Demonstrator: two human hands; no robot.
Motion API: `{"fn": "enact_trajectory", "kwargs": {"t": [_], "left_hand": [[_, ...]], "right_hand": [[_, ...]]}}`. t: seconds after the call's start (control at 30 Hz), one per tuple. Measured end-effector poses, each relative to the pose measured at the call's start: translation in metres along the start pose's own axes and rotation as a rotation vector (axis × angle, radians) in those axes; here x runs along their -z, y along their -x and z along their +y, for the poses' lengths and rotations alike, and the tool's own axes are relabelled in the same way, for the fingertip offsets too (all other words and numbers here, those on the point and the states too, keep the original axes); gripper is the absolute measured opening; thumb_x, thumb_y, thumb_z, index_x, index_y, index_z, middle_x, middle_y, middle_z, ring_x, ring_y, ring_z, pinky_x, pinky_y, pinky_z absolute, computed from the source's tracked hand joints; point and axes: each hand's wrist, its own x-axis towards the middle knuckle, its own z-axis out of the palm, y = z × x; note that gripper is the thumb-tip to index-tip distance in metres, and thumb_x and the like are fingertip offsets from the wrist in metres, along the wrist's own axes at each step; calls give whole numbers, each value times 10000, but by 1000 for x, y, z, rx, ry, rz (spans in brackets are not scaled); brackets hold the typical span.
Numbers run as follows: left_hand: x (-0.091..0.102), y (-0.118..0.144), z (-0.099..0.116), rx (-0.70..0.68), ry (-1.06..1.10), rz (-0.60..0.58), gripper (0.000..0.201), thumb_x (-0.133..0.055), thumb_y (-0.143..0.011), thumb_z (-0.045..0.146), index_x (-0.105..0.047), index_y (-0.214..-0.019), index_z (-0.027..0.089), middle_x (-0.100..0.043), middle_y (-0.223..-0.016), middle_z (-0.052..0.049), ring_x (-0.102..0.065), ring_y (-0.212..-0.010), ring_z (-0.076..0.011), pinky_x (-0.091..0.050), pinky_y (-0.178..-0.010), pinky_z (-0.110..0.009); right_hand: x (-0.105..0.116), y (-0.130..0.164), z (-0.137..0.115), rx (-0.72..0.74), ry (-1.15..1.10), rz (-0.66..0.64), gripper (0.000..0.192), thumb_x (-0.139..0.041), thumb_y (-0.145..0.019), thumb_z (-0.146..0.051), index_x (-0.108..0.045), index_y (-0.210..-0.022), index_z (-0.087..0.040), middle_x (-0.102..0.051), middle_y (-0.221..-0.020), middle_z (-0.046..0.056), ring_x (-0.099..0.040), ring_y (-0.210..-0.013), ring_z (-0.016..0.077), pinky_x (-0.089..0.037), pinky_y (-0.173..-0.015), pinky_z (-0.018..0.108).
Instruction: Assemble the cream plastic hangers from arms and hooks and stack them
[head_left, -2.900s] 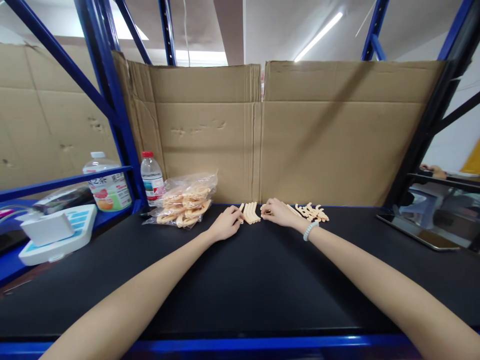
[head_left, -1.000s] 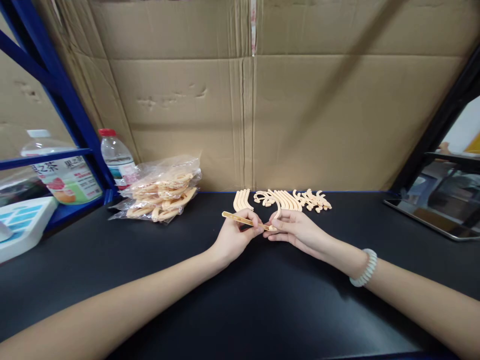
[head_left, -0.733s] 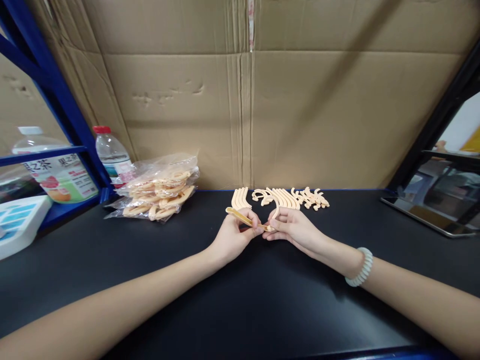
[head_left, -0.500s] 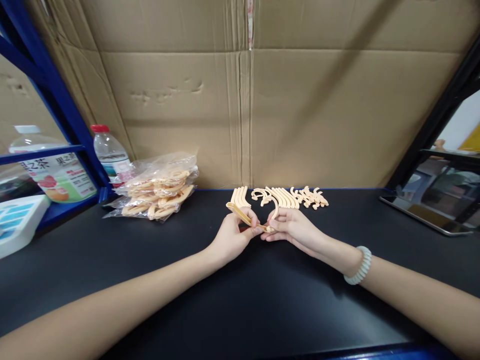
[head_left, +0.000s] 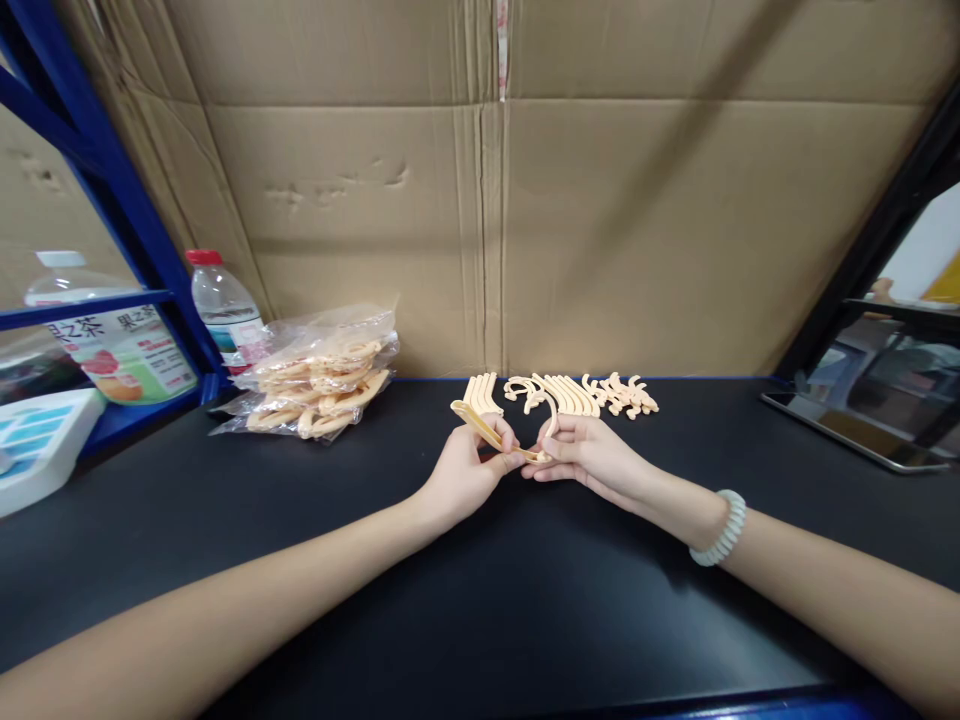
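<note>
A thin, pale-orange plastic strip [head_left: 486, 434] is held just above the black worktop [head_left: 480, 600], near the middle of the bench, its long axis running from upper left down to lower right, the free end pointing up and left towards the cardboard wall [head_left: 495, 230]. The left hand [head_left: 469, 468] pinches it near the middle, fingers closed on it; the right hand [head_left: 589, 455] pinches a curved pale-orange plastic hook piece [head_left: 552, 420] whose lower end meets the strip's right end, fingers narrow around it. The joint itself is hidden between the fingertips. As I judge it, the thin strip could bend or snap if pushed off-axis, and either piece could slip out of so light a pinch. Behind the hands lie a row of matching curved strips [head_left: 481, 392], more hook pieces [head_left: 559, 393] and small pronged pieces [head_left: 626, 396]. To the left sit a clear plastic bag of the same parts [head_left: 319, 385] and a red-capped water bottle [head_left: 223, 300].
</note>
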Motion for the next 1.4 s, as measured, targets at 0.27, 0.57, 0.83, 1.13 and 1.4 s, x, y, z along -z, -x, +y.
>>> {"fn": "enact_trajectory", "kwargs": {"t": [0.27, 0.57, 0.83, 1.13, 1.4], "left_hand": [[-2, 0, 1, 21, 7, 0, 198, -696, -666, 203, -501, -661, 171, -550, -644, 29, -565, -662, -146, -436, -660, -278], [-3, 2, -3, 132, 211, 138, 300, -742, -669, 241, -498, -831, 173, -564, -717, 36, -591, -678, -129, -480, -647, -272], [-5, 3, -1, 146, 216, -13, 288, -765, -675, 224, -525, -818, 153, -657, -799, -14, -648, -775, -152, -497, -799, -323], [-5, 3, 1, 208, 306, 132, 357, -812, -637, 243, -549, -861, 150, -654, -730, -2, -653, -724, -144, -528, -773, -323], [-5, 3, 2, 214, 317, 132, 339, -798, -648, 202, -538, -859, 148, -665, -735, -4, -656, -729, -139, -529, -775, -315]], "right_hand": [[-7, 1, 5, 86, 106, 109, 349, -791, -654, -365, -512, -735, -172, -649, -620, 9, -689, -573, 180, -572, -620, 329], [-9, 2, 0, 177, 177, 113, 326, -770, -660, -407, -546, -708, -176, -624, -729, 5, -628, -653, 134, -534, -540, 250], [-5, 0, -1, 186, 215, 56, 271, -752, -687, -386, -633, -768, -156, -616, -665, 4, -553, -546, 100, -490, -482, 235], [66, -28, -16, 657, 1255, 153, 227, -569, -833, -222, -704, -1015, -231, -691, -983, 95, -552, -993, 285, -433, -905, 505], [74, -51, -2, 651, 1284, 114, 168, -563, -825, -180, -726, -824, -221, -693, -946, 94, -541, -991, 277, -401, -922, 464]]}}
